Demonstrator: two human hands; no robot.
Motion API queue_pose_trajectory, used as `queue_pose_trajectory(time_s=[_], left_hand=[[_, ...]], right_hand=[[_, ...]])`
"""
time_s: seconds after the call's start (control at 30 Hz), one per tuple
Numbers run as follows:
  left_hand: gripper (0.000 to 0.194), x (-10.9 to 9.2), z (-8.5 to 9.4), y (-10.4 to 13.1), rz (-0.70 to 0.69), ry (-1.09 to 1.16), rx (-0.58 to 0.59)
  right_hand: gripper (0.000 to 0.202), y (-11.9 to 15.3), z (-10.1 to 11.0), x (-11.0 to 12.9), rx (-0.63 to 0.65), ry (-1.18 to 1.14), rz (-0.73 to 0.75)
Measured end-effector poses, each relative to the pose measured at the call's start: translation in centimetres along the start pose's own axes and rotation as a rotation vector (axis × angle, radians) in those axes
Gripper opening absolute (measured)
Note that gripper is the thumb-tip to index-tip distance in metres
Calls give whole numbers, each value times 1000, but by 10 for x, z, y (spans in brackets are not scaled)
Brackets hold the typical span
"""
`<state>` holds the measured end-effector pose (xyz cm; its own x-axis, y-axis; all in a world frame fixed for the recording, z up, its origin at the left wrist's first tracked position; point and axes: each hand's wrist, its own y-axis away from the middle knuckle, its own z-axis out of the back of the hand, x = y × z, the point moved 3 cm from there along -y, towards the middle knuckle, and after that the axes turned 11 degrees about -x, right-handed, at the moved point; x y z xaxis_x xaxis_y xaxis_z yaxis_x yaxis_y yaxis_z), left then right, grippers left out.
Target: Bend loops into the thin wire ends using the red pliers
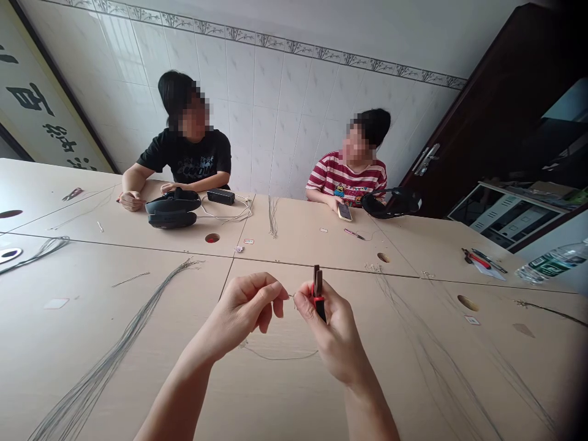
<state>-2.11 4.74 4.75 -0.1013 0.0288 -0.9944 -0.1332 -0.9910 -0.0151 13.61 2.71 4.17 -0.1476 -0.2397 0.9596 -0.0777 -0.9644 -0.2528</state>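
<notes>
My left hand [252, 303] is closed in a pinch on a small piece at the end of a thin grey cord [282, 358]. My right hand [333, 327] is wrapped round small pliers [318, 286] with red and black handles, their dark jaws pointing up. Its thumb and forefinger also pinch the small piece, close to the left fingertips. Below both hands the cord sags in a shallow curve above or on the table; its exact ends are hidden or too fine to make out.
A bundle of grey cords [147, 309] lies at left, more thin cords [422, 331] at right. Across the table sit two people, with black headsets [172, 209] and a phone [344, 212]. Red-handled pliers [478, 258] and a water bottle [554, 262] lie far right.
</notes>
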Motion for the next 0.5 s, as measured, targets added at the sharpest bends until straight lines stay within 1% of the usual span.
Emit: queue_pose_trajectory(time_s=[0.13,0.5], left_hand=[[30,0,1,1,0,3,-2],[30,-1,0,0,5,-19,5]], right_hand=[[26,0,1,0,-2,1,17],[28,0,-3,-1,0,2,-10]])
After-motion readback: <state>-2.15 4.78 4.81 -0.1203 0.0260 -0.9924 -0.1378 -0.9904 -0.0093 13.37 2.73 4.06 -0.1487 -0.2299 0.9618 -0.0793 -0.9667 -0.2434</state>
